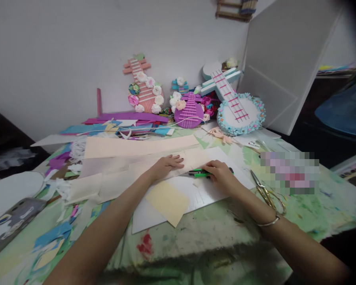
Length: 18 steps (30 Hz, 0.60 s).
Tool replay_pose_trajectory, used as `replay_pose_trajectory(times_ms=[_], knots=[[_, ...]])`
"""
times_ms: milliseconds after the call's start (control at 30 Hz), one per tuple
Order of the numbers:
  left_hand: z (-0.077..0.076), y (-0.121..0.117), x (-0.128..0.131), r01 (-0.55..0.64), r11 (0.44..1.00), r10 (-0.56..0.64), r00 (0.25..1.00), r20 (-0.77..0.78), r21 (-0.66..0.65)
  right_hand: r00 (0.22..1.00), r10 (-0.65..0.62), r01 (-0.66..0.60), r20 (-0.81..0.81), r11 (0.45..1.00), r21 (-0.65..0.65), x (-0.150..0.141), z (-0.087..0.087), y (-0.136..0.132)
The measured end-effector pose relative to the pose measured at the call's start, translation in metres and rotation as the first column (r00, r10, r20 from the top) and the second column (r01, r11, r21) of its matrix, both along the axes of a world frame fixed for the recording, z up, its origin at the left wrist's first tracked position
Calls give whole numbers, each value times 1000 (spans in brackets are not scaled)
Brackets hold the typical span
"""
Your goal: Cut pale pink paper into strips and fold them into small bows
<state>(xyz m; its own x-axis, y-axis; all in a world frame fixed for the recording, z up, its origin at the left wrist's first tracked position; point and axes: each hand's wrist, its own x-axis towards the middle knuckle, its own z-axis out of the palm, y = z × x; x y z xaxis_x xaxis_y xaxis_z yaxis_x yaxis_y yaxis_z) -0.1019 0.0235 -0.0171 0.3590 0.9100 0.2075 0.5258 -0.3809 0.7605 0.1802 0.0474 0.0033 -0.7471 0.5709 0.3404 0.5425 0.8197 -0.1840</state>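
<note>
My left hand [166, 167] lies flat with its fingers spread on a cream paper strip [194, 157], pressing it against a white board [207, 196]. In my right hand [222, 176] is a green-and-black utility knife [199, 173], held low at the strip's near edge with its tip pointing left. Whether the blade touches the paper is too small to tell. A pale yellow paper piece [168, 202] rests on the board in front of my left hand. Behind, a longer peach strip [139, 146] stretches across the table.
Gold-handled scissors [265, 194] lie right of my right forearm, beside a blurred-out patch. A phone [13, 225] and paper scraps [52, 235] are at left. Decorated model string instruments, including a purple one [190, 113] and a white-and-blue one [240, 114], lean along the wall.
</note>
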Motion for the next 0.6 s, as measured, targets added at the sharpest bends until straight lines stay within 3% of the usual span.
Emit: replay_pose_trajectory(times_ms=[200, 600], knots=[[0, 1, -1, 2, 1000, -2, 1000, -1, -7, 1000, -22, 22, -9, 1000, -3, 1, -1, 0], [1, 2, -1, 8, 1000, -8, 1000, 18, -25, 999, -28, 29, 44, 999, -17, -24, 3, 8]])
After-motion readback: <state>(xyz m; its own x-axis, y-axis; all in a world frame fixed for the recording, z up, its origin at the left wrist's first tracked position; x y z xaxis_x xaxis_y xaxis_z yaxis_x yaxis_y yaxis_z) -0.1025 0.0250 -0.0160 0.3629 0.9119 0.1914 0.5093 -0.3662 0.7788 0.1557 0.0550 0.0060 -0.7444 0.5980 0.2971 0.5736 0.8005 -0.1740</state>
